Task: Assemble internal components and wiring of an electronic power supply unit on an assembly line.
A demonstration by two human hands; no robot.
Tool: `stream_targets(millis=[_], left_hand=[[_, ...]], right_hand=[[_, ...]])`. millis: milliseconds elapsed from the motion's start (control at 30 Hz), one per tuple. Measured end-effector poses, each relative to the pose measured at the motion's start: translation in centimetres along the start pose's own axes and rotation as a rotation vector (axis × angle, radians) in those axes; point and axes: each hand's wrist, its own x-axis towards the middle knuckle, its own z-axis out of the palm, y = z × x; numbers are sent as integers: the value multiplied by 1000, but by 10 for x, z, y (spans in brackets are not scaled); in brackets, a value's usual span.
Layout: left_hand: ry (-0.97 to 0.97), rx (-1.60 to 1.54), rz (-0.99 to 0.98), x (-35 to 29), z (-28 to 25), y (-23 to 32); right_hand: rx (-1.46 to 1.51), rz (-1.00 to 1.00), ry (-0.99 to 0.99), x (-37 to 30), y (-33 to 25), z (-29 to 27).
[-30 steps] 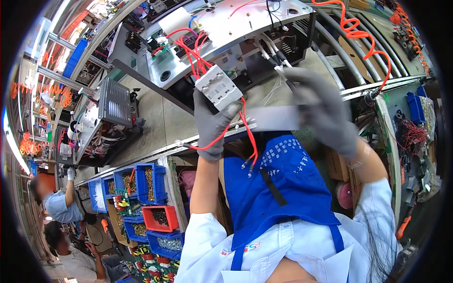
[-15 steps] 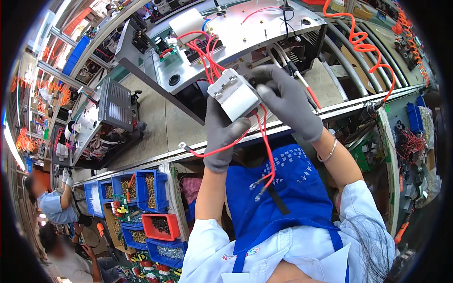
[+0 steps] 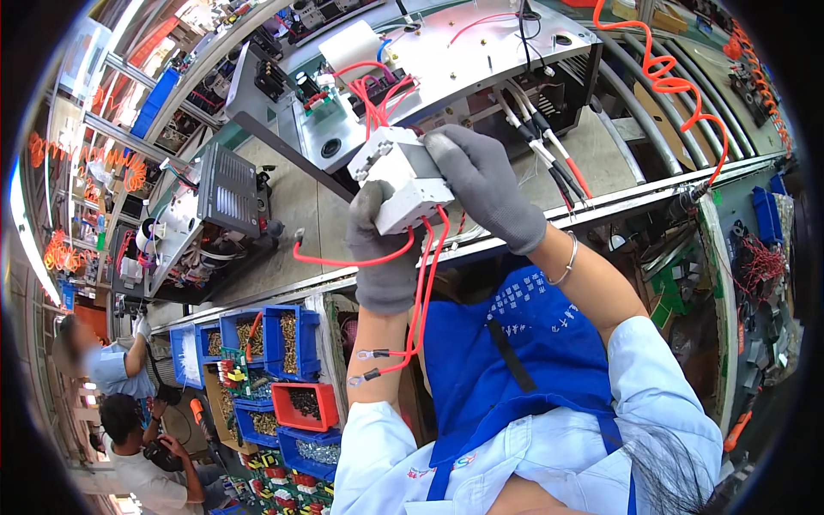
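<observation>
From the head view: a chunky white block [image 3: 400,172], right between the left hand [image 3: 367,236] and the right hand [image 3: 487,184], both in gray gloves. Up in front of the body, on the near side of a big metal case [image 3: 463,64]. Left hand curled around the low left side of the block. Right hand pressed on the upper right side, by a dark gray patch [image 3: 418,160]. So, both hands clamped on the same block, close together, with neither one nearer. Hard to tell about glove touching glove, with the block in the way.

At the far end of the block, a bunch of red wires [image 3: 371,107] leading up to the case. At the near end, loose red wires [image 3: 427,287]: two hanging down over the left forearm [image 3: 378,326], with shiny ring tips [image 3: 364,354], and one bending off across the left glove. From far wires to near wires, a slant: upper left down to lower right, with the block tipped, not flat. Too boxy to pick a long side for sure. Near the right hand, but not in it, some black and white cables [image 3: 522,130] sticking out of the case.
</observation>
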Motion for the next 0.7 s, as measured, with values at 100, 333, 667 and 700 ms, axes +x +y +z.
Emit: stream_targets(millis=[100, 333, 667, 700], left_hand=[[-107, 220, -11, 9, 31, 31], [-323, -290, -171, 111, 78, 104], [262, -165, 80, 201, 58, 137], [277, -222, 130, 195, 58, 128]], right_hand=[[70, -40, -47, 6, -3, -3], [483, -7, 143, 1, -33, -56], [167, 99, 336, -31, -21, -161], [94, 168, 336, -35, -15, -167]])
